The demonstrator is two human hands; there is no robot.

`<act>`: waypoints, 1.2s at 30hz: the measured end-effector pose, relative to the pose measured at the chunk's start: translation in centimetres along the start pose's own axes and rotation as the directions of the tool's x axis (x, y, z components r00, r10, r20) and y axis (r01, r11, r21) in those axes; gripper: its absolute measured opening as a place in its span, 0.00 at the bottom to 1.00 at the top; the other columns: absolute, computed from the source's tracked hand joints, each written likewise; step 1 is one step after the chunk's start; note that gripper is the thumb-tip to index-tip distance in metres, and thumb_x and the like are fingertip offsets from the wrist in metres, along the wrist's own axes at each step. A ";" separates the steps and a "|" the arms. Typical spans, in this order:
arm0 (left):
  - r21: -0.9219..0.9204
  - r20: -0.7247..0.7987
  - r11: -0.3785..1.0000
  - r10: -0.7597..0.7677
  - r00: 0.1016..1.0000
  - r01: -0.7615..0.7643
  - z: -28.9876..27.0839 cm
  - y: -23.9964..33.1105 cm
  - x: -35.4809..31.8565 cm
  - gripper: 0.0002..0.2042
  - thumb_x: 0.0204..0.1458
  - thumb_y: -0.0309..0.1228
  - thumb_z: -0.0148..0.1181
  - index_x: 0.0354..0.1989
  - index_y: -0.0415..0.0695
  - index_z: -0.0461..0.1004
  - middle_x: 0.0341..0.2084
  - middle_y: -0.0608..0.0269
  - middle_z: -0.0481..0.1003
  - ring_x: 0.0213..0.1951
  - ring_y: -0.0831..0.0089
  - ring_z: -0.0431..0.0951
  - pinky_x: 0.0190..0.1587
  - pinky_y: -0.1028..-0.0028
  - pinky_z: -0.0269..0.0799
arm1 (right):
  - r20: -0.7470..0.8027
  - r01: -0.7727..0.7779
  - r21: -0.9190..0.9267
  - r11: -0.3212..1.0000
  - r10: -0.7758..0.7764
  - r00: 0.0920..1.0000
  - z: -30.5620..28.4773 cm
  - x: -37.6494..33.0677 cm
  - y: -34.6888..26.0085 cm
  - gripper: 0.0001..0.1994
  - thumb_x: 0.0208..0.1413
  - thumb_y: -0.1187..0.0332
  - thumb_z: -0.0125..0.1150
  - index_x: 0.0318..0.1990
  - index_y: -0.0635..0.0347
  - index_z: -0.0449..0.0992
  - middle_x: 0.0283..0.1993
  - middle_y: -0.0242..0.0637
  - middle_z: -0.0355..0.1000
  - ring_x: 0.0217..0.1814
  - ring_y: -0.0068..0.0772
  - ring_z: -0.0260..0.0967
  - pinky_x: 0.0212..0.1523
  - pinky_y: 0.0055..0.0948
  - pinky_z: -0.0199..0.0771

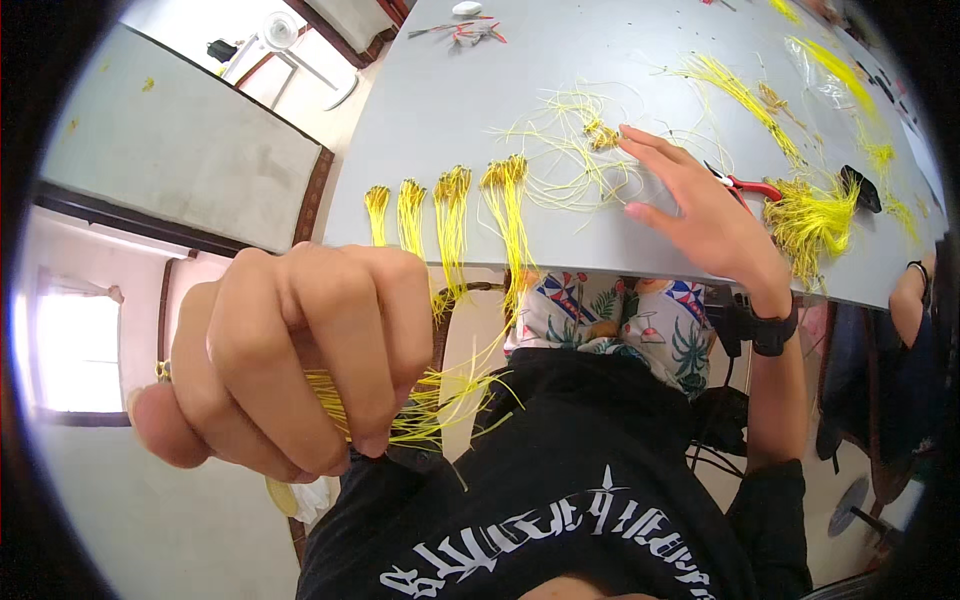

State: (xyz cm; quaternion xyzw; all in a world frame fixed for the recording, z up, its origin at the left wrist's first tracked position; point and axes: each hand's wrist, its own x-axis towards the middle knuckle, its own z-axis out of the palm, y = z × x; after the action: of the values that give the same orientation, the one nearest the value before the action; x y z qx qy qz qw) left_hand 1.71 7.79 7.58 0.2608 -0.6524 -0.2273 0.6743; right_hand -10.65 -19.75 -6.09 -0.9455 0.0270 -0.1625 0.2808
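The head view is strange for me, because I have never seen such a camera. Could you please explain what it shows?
There is no machine here, only a person's bare hands. A wide fisheye camera, worn on the head, looks down, so straight edges seem bent. The big fist is the left hand, closed around a bunch of yellow strands. The right hand stretches over the grey table, its fingers beside a loose tangle of pale strands. Four yellow bundles lie in a row at the near edge. Further right are a red-handled tool and a larger yellow heap.
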 end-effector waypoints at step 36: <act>0.075 -0.095 0.993 -0.084 0.992 0.091 0.6 -1.9 -0.2 0.34 0.74 0.47 0.32 0.09 0.54 0.62 0.12 0.74 0.70 0.15 0.80 0.70 0.23 0.78 0.63 | 0.066 -0.029 -0.239 0.971 0.046 0.997 0.2 -0.6 1.2 0.31 0.64 0.59 0.60 0.69 0.70 0.65 0.76 0.48 0.58 0.79 0.51 0.52 0.77 0.39 0.54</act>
State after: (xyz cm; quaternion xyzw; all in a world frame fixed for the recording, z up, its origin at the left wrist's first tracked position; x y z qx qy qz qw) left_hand 1.17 6.41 6.20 0.3260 -0.6173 -0.2185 0.6818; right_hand -11.11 -20.57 -7.08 -0.9768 0.0543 -0.1190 0.1694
